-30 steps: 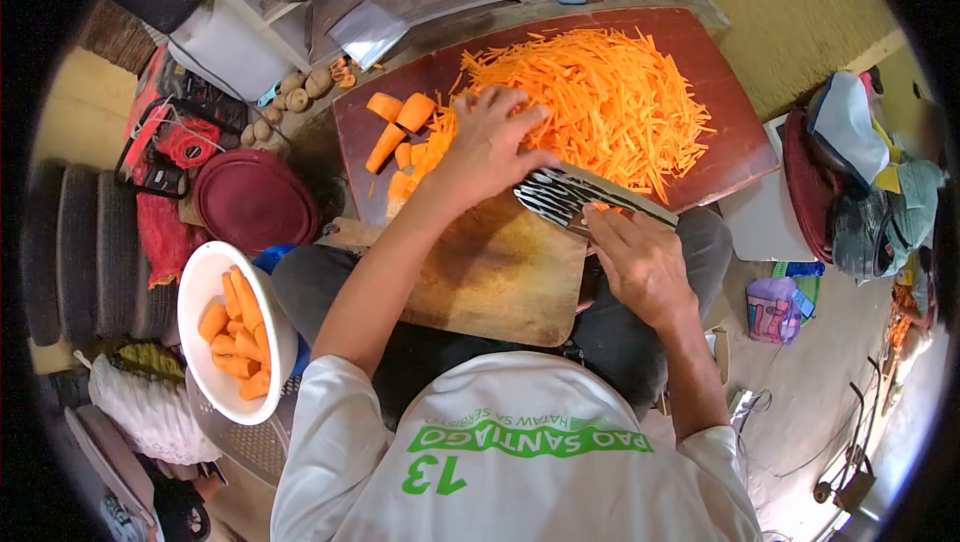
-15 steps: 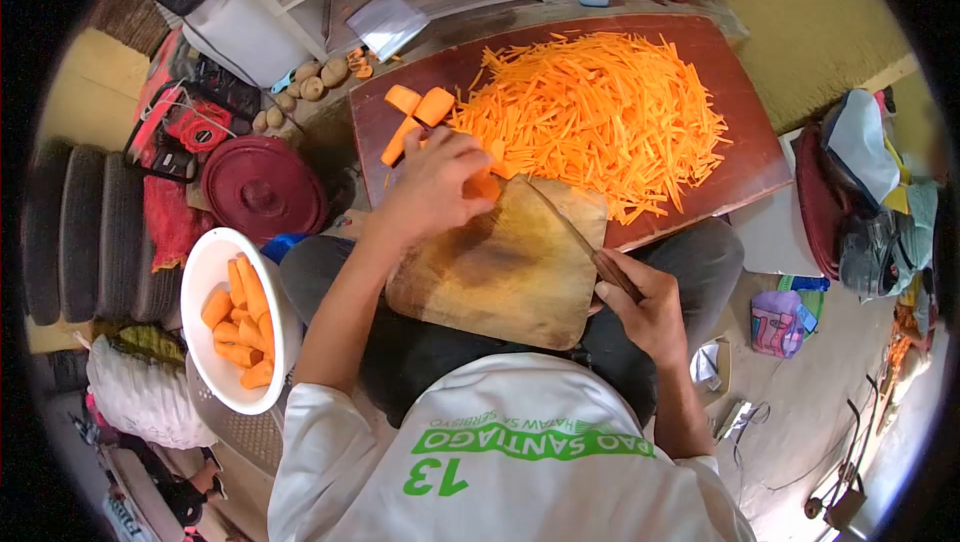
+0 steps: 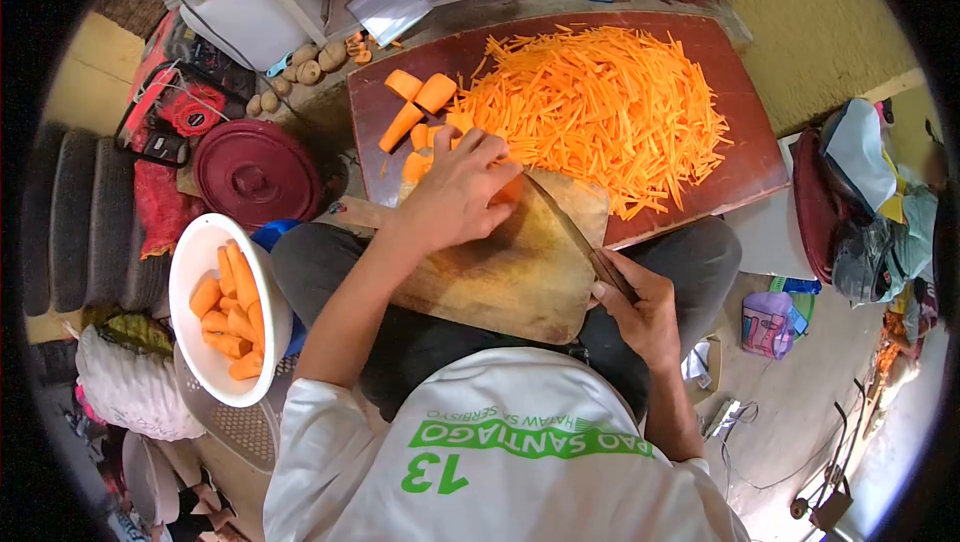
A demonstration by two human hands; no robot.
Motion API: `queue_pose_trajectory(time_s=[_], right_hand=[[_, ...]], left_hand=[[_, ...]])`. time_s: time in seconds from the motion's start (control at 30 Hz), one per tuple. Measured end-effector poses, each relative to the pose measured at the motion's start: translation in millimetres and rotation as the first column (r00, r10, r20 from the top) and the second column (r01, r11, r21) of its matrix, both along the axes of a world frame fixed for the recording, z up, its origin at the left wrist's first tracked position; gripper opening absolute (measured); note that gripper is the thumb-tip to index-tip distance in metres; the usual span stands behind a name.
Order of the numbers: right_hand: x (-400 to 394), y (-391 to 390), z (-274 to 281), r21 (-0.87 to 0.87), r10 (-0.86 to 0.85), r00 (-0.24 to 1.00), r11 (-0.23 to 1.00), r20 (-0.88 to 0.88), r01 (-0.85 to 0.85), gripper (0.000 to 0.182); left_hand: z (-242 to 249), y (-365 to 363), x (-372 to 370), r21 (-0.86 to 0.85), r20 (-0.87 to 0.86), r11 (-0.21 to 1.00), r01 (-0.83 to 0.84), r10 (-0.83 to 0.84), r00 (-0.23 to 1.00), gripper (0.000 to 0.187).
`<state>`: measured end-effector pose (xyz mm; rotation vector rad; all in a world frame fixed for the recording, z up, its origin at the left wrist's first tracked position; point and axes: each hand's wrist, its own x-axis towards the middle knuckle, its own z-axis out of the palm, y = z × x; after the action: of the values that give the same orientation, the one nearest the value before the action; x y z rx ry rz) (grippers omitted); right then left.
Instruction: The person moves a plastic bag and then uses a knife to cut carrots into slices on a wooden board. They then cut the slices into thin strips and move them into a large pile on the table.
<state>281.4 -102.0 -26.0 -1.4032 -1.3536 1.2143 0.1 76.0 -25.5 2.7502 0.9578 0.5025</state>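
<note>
On the wooden cutting board (image 3: 500, 287) across my lap, my left hand (image 3: 458, 197) has its fingers curled over a carrot piece (image 3: 508, 192), which is mostly hidden under them. My right hand (image 3: 642, 307) grips the handle of a knife (image 3: 565, 217), its blade slanting up to the left with the tip beside that carrot piece. Beyond the board, a big heap of carrot strips (image 3: 605, 117) covers much of a red-brown board (image 3: 740, 142). Peeled carrot pieces (image 3: 402, 127) lie at its left end, and smaller cut pieces are just past my left hand.
A white bucket (image 3: 185, 332) of peeled carrots stands by my left knee. Behind it are a dark red lidded container (image 3: 255, 174) and several potatoes (image 3: 308, 72). Bags (image 3: 865, 172) and a small purple pouch (image 3: 768, 324) are on the right.
My left hand has shifted right and slightly toward me with the carrot piece, closer to the knife blade. More cut pieces now show behind it. My right hand has barely moved.
</note>
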Motion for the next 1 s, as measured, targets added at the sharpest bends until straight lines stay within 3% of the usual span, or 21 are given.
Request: queue_pose_trajectory(time_s=[0.2, 0.27, 0.4, 0.5, 0.67, 1.0], right_hand=[[4, -9, 28, -0.16, 0.007, 0.981, 0.987, 0.196, 0.025, 0.042], [8, -18, 23, -0.116, -0.021, 0.969, 0.992, 0.246, 0.051, 0.041], [4, -16, 25, -0.112, -0.069, 0.987, 0.99, 0.146, 0.086, 0.042], [0, -7, 28, -0.1, -0.024, 0.982, 0.994, 0.187, 0.043, 0.043], [1, 2, 23, -0.001, 0.076, 0.944, 0.997, 0.32, -0.08, 0.043], [2, 0, 31, -0.013, 0.031, 0.938, 1.0, 0.344, -0.028, 0.042]], left_hand=[[-17, -47, 6, -0.032, 0.084, 0.998, -0.053, 0.056, 0.995, 0.045], [-18, -55, 3, -0.054, 0.116, 0.987, -0.152, 0.157, 0.981, 0.045], [-19, -73, 3, -0.078, 0.095, 0.956, -0.282, 0.289, 0.953, 0.046], [-20, -78, 5, 0.04, 0.065, 0.954, -0.297, 0.294, 0.953, 0.045], [-30, -71, 8, -0.012, 0.068, 0.958, -0.286, 0.286, 0.956, 0.039], [-36, -68, 23, -0.079, 0.168, 0.959, -0.271, 0.281, 0.945, 0.032]])
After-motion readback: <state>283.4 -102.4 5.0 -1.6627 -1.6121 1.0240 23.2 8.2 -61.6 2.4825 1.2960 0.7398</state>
